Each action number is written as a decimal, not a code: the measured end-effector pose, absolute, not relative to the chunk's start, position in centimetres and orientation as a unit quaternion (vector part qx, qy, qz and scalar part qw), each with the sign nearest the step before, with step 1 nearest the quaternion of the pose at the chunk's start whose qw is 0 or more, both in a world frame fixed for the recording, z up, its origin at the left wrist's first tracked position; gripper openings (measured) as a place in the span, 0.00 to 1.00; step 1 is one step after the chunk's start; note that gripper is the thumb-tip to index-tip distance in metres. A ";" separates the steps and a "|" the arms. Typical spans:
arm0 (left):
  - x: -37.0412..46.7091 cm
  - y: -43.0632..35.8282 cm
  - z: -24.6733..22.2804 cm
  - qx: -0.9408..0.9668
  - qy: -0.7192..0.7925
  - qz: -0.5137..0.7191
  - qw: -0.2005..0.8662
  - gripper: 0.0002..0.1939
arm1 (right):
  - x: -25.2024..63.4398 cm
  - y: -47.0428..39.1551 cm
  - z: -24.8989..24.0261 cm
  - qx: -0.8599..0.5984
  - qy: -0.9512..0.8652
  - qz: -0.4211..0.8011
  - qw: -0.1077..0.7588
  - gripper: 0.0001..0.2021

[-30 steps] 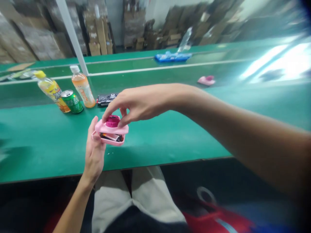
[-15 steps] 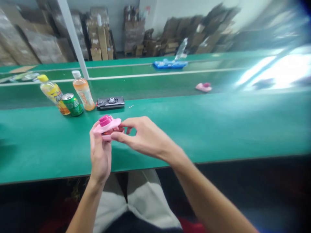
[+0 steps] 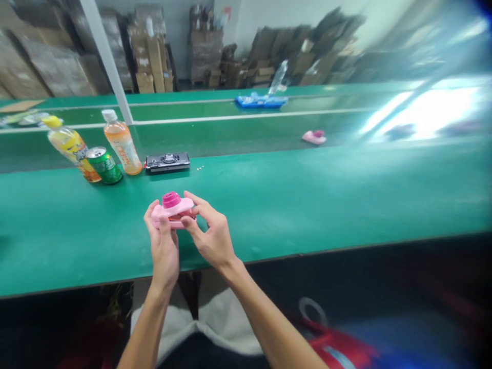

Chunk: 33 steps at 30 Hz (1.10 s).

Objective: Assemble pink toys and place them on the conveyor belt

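The left hand (image 3: 164,246) and the right hand (image 3: 209,236) both grip a small pink plastic toy camera with a magenta round lens (image 3: 171,209), held just above the near part of the green-topped desk (image 3: 307,195). The left hand clasps its left end; the right hand pinches its right end. Farther back stand a yellow-capped bottle (image 3: 69,146), a green can (image 3: 103,165), an orange drink bottle (image 3: 120,141) and a black flat camera (image 3: 167,161).

Left hand (image 3: 164,246), right hand (image 3: 212,237) raised together, fingers curled, grip closed.
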<state>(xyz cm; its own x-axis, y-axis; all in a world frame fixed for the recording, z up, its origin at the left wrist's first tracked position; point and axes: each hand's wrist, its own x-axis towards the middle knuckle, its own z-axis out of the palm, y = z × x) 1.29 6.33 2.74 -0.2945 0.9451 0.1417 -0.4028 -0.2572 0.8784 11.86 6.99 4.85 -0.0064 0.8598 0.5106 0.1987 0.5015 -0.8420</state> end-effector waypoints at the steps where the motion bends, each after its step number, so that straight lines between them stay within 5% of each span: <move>1: 1.5 6.1 2.4 0.358 0.386 0.706 0.474 0.27 | 11.9 6.8 4.5 -0.414 -0.633 0.302 0.580 0.13; 7: 1.5 5.7 0.6 0.389 0.398 0.677 0.482 0.29 | 11.7 5.9 3.3 -0.436 -0.491 0.388 0.646 0.14; 18: -1.4 4.6 -1.0 0.542 0.451 0.572 0.420 0.30 | 14.9 4.6 3.5 -0.426 -0.580 0.468 0.513 0.19; 22: -5.4 4.4 -1.9 0.701 0.511 0.443 0.230 0.37 | 19.5 11.0 4.6 -0.505 -0.668 0.328 0.438 0.16; 26: -8.5 5.2 -3.5 0.690 0.619 0.373 -0.043 0.33 | 24.8 23.3 6.1 -0.628 -0.653 0.138 0.399 0.12; 33: -9.4 6.9 -6.6 0.690 0.595 0.361 -0.198 0.18 | 30.2 34.3 4.4 -0.736 -0.606 0.014 0.302 0.15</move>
